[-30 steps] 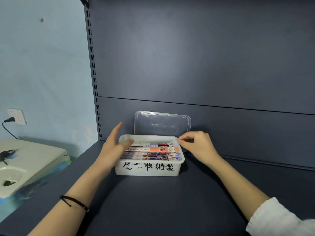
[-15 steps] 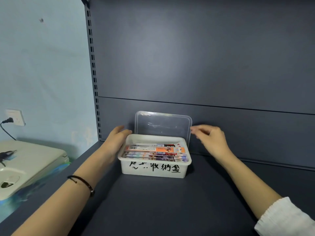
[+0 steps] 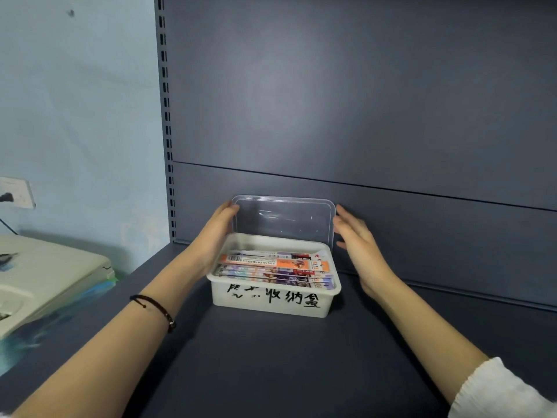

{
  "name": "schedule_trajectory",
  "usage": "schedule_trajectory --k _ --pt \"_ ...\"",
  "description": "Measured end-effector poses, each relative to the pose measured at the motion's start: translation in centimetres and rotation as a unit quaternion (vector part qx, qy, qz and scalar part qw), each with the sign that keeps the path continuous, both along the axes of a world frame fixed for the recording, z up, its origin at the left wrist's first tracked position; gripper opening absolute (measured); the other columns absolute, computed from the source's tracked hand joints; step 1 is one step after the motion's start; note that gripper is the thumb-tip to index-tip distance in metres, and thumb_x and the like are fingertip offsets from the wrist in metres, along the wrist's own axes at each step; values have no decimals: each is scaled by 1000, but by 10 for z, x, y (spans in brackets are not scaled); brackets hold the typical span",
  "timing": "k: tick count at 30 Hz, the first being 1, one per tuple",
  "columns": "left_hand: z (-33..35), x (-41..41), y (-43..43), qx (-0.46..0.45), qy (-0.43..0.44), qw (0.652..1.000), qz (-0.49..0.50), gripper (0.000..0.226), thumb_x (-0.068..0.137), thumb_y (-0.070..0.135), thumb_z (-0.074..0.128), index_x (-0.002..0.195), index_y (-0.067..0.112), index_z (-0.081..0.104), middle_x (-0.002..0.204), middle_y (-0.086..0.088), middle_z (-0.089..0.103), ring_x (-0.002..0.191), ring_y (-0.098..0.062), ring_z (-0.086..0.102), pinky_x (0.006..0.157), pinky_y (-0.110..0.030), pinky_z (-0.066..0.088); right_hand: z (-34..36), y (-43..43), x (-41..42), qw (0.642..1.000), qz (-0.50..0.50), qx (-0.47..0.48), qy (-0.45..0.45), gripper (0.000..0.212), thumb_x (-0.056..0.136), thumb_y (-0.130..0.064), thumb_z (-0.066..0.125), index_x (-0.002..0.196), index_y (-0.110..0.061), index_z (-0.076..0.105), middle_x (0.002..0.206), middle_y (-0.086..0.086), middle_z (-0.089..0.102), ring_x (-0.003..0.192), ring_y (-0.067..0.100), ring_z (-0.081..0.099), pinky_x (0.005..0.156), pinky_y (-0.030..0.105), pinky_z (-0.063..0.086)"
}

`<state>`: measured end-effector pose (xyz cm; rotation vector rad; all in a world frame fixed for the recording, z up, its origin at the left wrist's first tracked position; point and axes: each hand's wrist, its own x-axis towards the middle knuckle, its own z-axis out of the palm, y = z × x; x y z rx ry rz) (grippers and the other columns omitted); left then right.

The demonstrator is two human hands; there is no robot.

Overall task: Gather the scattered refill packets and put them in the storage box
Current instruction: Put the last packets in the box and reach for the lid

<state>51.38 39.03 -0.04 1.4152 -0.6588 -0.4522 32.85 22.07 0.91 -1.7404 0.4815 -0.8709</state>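
Standing beside a person at a dark grey shelf point(image 3: 271, 372), I am watching two bare forearms reaching in from the bottom corners of the frame. The left one is wearing a thin dark bracelet point(image 3: 153, 307), and the right one is coming out of a white knitted sleeve point(image 3: 500, 390). Just below the centre of the frame a white storage box point(image 3: 271, 301) with black handwriting on its front wall is sitting on the shelf. The refill packets point(image 3: 271, 267), orange, white and purple, are lying flat inside it in a stack, and none are showing loose on the shelf. Beyond the box the hands are doing something new. A second ago the left hand point(image 3: 215, 239) was at the box's left rim and the right hand point(image 3: 358, 245) was pinching at its far right corner; now both are flanking the clear lid point(image 3: 283, 220), which is leaning upright against the dark back panel point(image 3: 331, 101) directly behind the box. The left hand is lying open, fingers fairly straight, fingertips touching the lid's upper left corner. The right hand is also spread open, fingers extended, just beside the lid's right edge; whether it is touching I cannot tell. Neither is gripping anything yet. To me this is suggesting that the gathering is finished and the person is going for the lid to close the box.
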Motion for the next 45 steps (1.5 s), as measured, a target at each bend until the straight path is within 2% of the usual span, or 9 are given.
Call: schedule_trajectory --k 10,14,23,29,31,35,38,40,45 --pt "12 -27 13 -134 -35 987 81 29 97 33 41 123 35 54 134 3 55 123 -17 51 91 -40 44 8 13 -7 993 -35 -36 -104 26 96 -21 48 117 -34 57 128 3 52 118 11 53 107 40 41" --pt "7 -33 20 -138 -12 984 116 24 98 39 39 113 38 58 128 3 58 118 -18 55 93 -41 43 -1 27 -12 992 -37 -58 -107 24 99 -22 46 120 -28 55 123 -1 46 99 -11 54 101 31 44" --pt "-20 -39 37 -156 -10 978 140 5 96 25 53 99 27 56 107 3 57 98 -13 54 85 -29 42 -13 44 -39 995 -45 -43 -81 25 100 -26 44 111 -25 66 121 -6 49 116 10 55 106 37 43" --pt "-34 -47 31 -81 -62 981 166 22 85 11 60 92 31 56 100 1 56 97 -19 51 90 -33 42 -23 45 -36 999 -36 1 -39 19 99 -19 47 99 -22 65 122 -1 49 95 3 59 68 7 47" --pt "-33 -47 30 -71 -70 982 158 27 82 9 60 98 31 58 109 3 55 104 -18 49 92 -32 41 -23 48 -36 999 -32 -4 -43 20 97 -14 48 97 -26 65 120 -3 50 103 10 58 74 12 47" --pt "-21 -35 29 -86 113 986 91 28 90 7 56 118 13 58 104 -2 60 86 -16 60 71 -26 50 -20 41 -29 999 -38 14 -30 23 96 -18 49 112 -31 62 131 -10 44 123 11 47 102 28 41" --pt "-12 -19 26 -34 171 984 48 22 91 12 55 108 -2 58 82 -5 59 67 -18 62 51 -23 50 -9 32 -20 977 14 211 -18 35 96 -36 49 130 -26 52 133 -8 44 113 13 51 96 34 44" --pt "-10 -15 23 -15 194 980 35 16 91 9 55 105 5 61 89 -11 63 71 -24 65 58 -30 54 -10 30 -15 940 74 334 2 42 95 -46 47 122 -16 61 120 2 61 101 23 63 89 39 49" --pt "-16 -10 14 -28 201 975 95 22 91 8 60 113 3 64 96 -16 68 76 -30 66 63 -35 59 -33 26 -1 944 80 321 1 48 96 -35 50 142 -25 43 122 7 67 108 27 66 98 43 49"
